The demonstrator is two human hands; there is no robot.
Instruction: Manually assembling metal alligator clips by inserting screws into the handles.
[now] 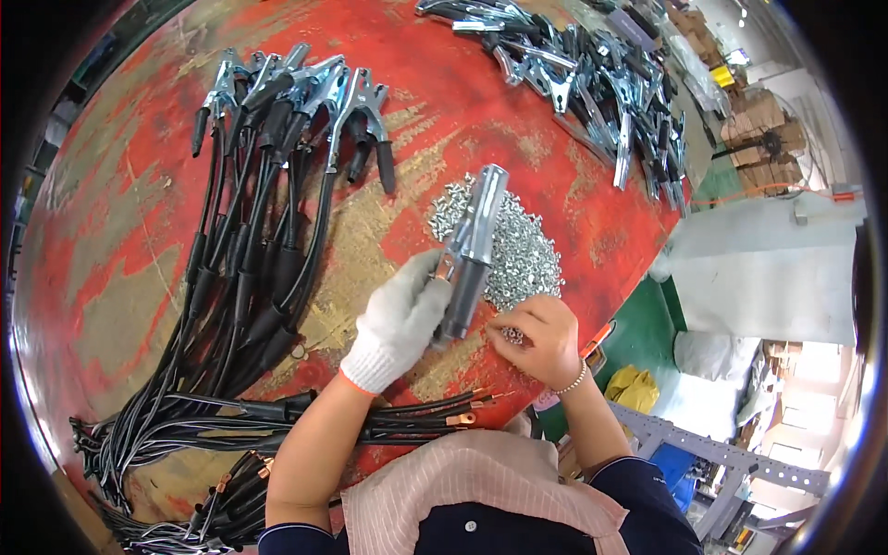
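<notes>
My left hand (396,322), in a white knit glove, grips a silver metal cable clamp (483,222) with dark handle sleeves. The clamp is held tilted over the table, its metal end pointing away from me. Beneath and beyond it lies a loose pile of small silver screws (527,264), partly hidden by the clamp. Bare except for a beaded bracelet, my right hand (548,340) is at the near edge of that pile. Its fingers are curled round a few small metal screws (512,335), whose exact shape is hard to see.
Clamps fitted to black cables (245,185) lie bundled at the left. More cables with bare copper lugs (461,420) stretch along the near side. A heap of loose clamps (592,83) covers the far right of the worn red table (370,55). Metal shelving (731,453) stands at the right.
</notes>
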